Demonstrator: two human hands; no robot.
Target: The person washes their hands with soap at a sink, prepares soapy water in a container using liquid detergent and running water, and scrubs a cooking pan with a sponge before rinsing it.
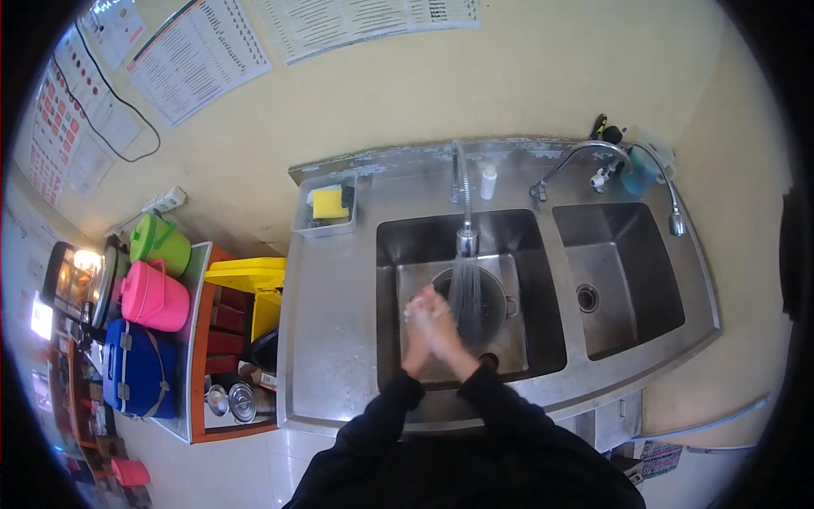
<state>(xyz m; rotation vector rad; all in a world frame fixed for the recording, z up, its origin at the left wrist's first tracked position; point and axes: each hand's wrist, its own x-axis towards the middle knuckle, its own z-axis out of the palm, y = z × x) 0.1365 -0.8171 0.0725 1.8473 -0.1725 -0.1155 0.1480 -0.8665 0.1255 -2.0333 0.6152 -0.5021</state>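
Fingers (426, 295) too blurred to tell their spread — your left hand (416, 321) touches your right hand (443, 326) above a round metal pot (493, 295).

- Your hands (434, 322), close together, have room leftward over the steel counter (326, 314).
- The spray head (467, 243) and its falling water (465, 284) bar your way ahead-right.
- Beneath you, a pot (492, 299) stands inside the left basin (532, 250).
- Over the divider (559, 280) you could reach the right basin (627, 310).
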